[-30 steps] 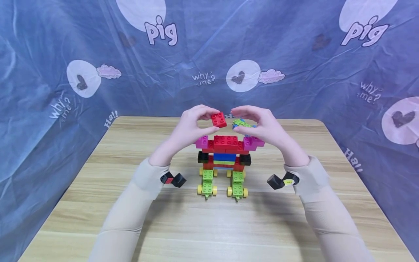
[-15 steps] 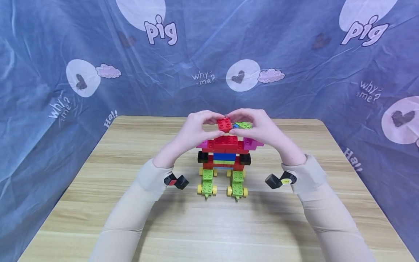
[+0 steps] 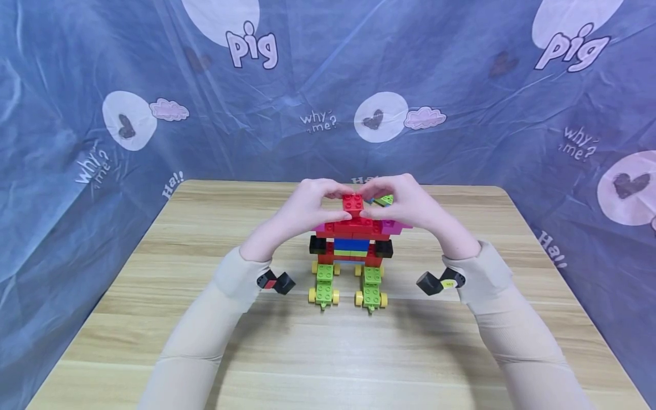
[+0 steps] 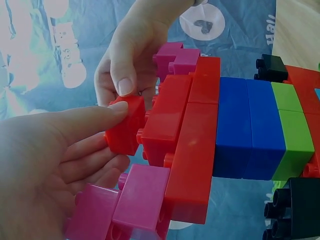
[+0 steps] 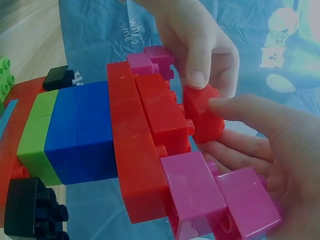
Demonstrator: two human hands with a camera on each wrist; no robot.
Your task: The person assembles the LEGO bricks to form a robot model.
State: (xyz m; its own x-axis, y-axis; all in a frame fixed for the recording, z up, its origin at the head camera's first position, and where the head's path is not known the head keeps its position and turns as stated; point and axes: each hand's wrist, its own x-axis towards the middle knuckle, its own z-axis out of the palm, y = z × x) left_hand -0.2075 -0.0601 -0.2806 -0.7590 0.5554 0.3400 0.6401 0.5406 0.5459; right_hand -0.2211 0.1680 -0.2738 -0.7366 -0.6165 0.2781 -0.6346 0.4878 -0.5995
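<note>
My left hand [image 3: 307, 208] and right hand [image 3: 407, 199] together pinch a small red building brick [image 3: 352, 204] between thumbs and fingers, over the top of a built figure. In the left wrist view, studs show between this brick [image 4: 126, 127] and the wider red brick [image 4: 167, 107] beneath it; whether they touch is unclear. Below are a blue layer [image 3: 351, 245], a lime layer [image 5: 37, 127], and black bricks [image 3: 318, 246] at the sides. Pink bricks [image 5: 197, 187] form stepped arms left and right. The figure stands on lime wheeled bases [image 3: 324, 283] with yellow wheels.
A lime and blue piece [image 3: 384, 200] lies behind the figure, partly hidden by my right hand. The wooden table [image 3: 328, 353] ends at a blue printed cloth [image 3: 328, 74] at the back and sides.
My left hand has carried the red brick right and down to above the figure's middle. The right hand has moved left and now pinches it too.
</note>
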